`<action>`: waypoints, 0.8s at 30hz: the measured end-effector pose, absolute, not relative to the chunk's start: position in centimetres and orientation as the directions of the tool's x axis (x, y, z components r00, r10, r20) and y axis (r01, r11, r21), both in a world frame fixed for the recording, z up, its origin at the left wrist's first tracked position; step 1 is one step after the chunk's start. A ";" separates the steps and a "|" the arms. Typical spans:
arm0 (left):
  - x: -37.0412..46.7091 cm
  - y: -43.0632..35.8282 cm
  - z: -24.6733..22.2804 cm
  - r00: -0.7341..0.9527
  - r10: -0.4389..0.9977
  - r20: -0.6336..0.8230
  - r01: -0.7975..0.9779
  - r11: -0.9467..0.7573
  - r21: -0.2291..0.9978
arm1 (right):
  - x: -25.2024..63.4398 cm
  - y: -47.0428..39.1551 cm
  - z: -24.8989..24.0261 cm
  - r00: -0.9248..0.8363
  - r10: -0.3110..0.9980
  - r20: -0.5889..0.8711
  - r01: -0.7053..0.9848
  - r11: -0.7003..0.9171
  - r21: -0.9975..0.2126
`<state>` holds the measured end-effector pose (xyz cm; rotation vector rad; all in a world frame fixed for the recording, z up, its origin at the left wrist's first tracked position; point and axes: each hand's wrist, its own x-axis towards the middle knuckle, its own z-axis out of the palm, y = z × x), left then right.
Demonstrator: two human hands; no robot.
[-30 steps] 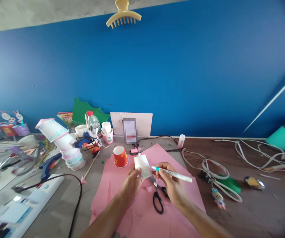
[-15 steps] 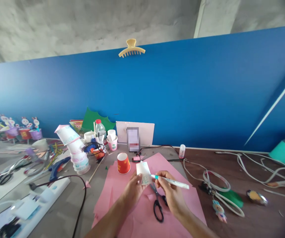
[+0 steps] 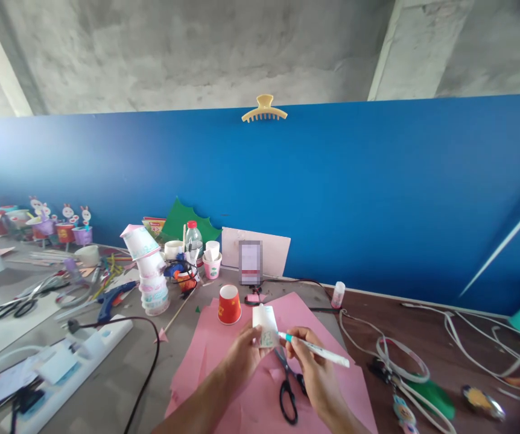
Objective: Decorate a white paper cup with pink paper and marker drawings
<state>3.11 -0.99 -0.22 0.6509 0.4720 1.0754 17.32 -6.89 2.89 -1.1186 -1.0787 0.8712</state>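
Marker (image 3: 323,354), pinched in the right hand (image 3: 313,360) at lower centre of the frame, slants down to the right, its teal end (image 3: 286,337) pointing left at the white cup (image 3: 265,320); whether they touch, I cannot tell. The left hand (image 3: 244,348) grips that cup by its lower left side.

Two hands (image 3: 242,354), one held marker (image 3: 326,353), one hair clip (image 3: 264,113), one power strip (image 3: 114,331).

No legible text; marks on marker (image 3: 326,353) and red cup (image 3: 230,308) unreadable.
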 end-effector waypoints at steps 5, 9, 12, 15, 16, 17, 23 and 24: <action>3.2 -1.2 0.1 0.403 0.915 -0.006 -0.657 0.294 0.694 | 17.4 -7.1 3.0 0.212 0.948 0.237 0.036 0.235 -0.971; 3.3 -1.6 0.7 0.415 0.910 -0.007 -0.626 0.291 0.723 | 17.5 -7.0 3.0 0.211 0.945 0.252 0.071 0.242 -0.968; 3.3 -1.9 1.0 0.419 0.908 0.028 -0.618 0.262 0.741 | 17.7 -6.8 2.5 0.221 0.939 0.262 0.105 0.244 -0.964; 3.2 -2.0 1.1 0.424 0.903 0.068 -0.627 0.238 0.742 | 17.9 -6.6 1.9 0.231 0.941 0.247 0.103 0.229 -0.968; 3.2 -2.0 1.0 0.425 0.903 0.067 -0.629 0.242 0.739 | 18.0 -6.5 1.8 0.233 0.943 0.238 0.099 0.221 -0.970; 3.1 -1.9 0.9 0.425 0.903 0.059 -0.632 0.249 0.734 | 18.0 -6.4 1.6 0.235 0.943 0.235 0.098 0.217 -0.971; 3.1 -1.5 0.3 0.411 0.912 0.008 -0.631 0.278 0.724 | 17.9 -6.5 1.7 0.249 0.933 0.261 0.106 0.242 -0.964; 3.1 -1.4 0.3 0.415 0.910 0.004 -0.628 0.284 0.724 | 17.8 -6.6 1.8 0.259 0.930 0.262 0.104 0.243 -0.965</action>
